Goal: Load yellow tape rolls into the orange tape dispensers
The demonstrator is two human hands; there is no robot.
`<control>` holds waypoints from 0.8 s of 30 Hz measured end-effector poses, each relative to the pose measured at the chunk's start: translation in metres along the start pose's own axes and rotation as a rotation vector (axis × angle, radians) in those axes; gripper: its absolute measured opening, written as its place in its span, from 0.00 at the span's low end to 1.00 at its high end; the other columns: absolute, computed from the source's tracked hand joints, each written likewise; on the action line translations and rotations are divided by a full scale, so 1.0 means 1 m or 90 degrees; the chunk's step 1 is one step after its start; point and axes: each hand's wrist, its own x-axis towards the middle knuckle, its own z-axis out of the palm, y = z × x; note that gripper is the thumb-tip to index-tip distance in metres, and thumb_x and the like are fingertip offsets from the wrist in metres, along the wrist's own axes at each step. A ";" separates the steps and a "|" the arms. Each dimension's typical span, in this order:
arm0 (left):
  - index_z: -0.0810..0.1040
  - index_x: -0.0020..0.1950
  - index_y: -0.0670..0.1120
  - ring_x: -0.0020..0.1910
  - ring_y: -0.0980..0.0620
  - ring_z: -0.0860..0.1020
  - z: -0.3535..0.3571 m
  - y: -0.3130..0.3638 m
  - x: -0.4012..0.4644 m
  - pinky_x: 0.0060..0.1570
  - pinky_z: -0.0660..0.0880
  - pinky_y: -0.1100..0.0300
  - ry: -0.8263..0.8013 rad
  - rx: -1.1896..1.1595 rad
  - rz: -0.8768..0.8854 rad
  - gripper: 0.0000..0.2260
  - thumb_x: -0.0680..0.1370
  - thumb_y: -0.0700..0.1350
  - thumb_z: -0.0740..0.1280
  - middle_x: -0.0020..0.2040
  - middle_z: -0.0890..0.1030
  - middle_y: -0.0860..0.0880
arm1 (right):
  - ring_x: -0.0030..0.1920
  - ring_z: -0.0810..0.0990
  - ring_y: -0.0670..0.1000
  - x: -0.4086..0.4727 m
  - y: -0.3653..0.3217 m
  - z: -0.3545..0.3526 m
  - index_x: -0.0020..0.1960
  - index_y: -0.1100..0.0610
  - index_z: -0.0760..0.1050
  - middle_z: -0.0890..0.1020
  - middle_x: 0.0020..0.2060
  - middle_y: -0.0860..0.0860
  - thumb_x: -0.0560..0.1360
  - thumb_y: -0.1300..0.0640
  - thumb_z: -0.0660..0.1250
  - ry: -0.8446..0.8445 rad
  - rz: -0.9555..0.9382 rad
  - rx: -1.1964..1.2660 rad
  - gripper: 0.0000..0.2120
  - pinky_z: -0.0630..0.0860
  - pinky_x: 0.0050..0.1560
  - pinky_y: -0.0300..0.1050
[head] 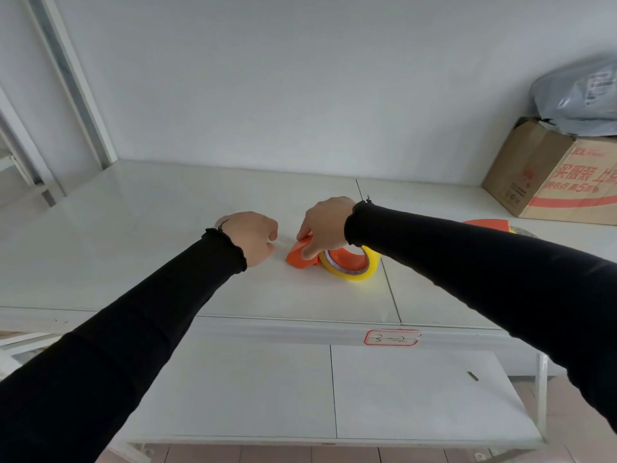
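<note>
On the desk (233, 289), the right hand (325, 225) pinches the orange tape dispenser (298, 253), its yellow tape roll (359, 269) already seated. The left hand (252, 237) is loosely clenched, holding nothing visible. Pressing unevenly could tip the dispenser or unseat the roll.

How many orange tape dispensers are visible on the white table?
2. One orange dispenser lies mid-table under the right hand, with a yellow tape roll on it. A second orange piece shows behind the right sleeve, mostly hidden, so this is uncertain.
</note>
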 end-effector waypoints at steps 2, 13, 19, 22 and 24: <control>0.76 0.65 0.52 0.62 0.48 0.77 0.001 0.003 0.001 0.49 0.68 0.59 0.002 -0.001 0.002 0.15 0.80 0.49 0.59 0.62 0.79 0.52 | 0.56 0.84 0.55 -0.011 0.008 0.002 0.63 0.47 0.82 0.87 0.55 0.49 0.69 0.34 0.66 -0.008 -0.001 -0.006 0.27 0.79 0.56 0.50; 0.76 0.64 0.53 0.61 0.49 0.77 0.001 0.019 -0.008 0.47 0.66 0.59 0.035 0.001 0.017 0.15 0.80 0.51 0.59 0.59 0.80 0.52 | 0.52 0.83 0.51 -0.038 0.016 0.006 0.63 0.43 0.81 0.87 0.53 0.45 0.72 0.35 0.65 0.009 -0.022 -0.019 0.24 0.79 0.56 0.47; 0.76 0.64 0.52 0.60 0.48 0.77 0.002 0.024 -0.014 0.48 0.66 0.59 0.030 -0.012 0.016 0.15 0.80 0.50 0.59 0.58 0.80 0.52 | 0.57 0.81 0.52 -0.049 0.025 0.013 0.67 0.40 0.78 0.85 0.57 0.44 0.72 0.32 0.64 0.011 -0.005 -0.014 0.26 0.74 0.52 0.46; 0.76 0.64 0.52 0.59 0.49 0.77 -0.002 0.031 -0.012 0.47 0.68 0.58 0.036 -0.014 0.032 0.14 0.80 0.51 0.60 0.57 0.80 0.52 | 0.72 0.72 0.53 -0.063 0.028 0.015 0.78 0.41 0.66 0.74 0.74 0.46 0.74 0.28 0.61 -0.030 0.017 0.066 0.35 0.69 0.66 0.49; 0.76 0.63 0.52 0.57 0.50 0.77 -0.004 0.036 -0.007 0.49 0.70 0.57 0.021 -0.025 0.046 0.14 0.80 0.52 0.60 0.57 0.80 0.52 | 0.77 0.66 0.53 -0.078 0.036 0.011 0.79 0.43 0.63 0.68 0.78 0.47 0.74 0.28 0.60 -0.018 0.023 0.206 0.37 0.63 0.74 0.50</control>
